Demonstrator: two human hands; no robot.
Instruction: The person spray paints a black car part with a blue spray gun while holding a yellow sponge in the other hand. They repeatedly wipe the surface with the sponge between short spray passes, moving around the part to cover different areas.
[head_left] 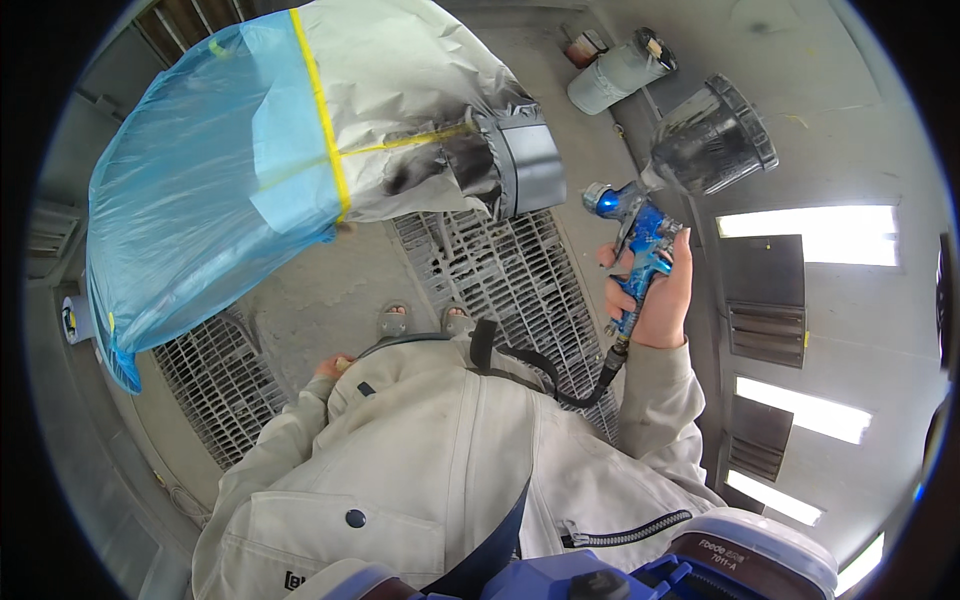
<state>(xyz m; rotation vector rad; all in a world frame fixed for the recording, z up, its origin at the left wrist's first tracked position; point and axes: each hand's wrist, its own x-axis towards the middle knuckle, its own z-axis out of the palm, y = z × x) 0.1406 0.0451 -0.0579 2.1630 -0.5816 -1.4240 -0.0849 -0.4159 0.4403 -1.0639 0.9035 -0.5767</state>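
Note:
On the right, my right hand (665,295) is wrapped round the grip of a blue spray gun (640,232), with fingers at its trigger. A smoky, paint-stained cup (712,138) sits on the gun, tilted to the right. From the grip's lower end a black air hose (580,400) curves back to my jacket. The gun's nozzle points left toward a grey painted panel (532,165), apart from it. White masking paper, yellow tape and blue plastic film (200,190) wrap the rest of the part. Low by my jacket hem, my left hand (335,367) looks closed; what it holds is hidden.
Floor grates (500,260) lie under the panel and at lower left. A grey-smeared can (622,72) and a small container (586,48) stand at the back right. Bright lights (810,232) line the right wall. A respirator (600,575) shows at the bottom edge.

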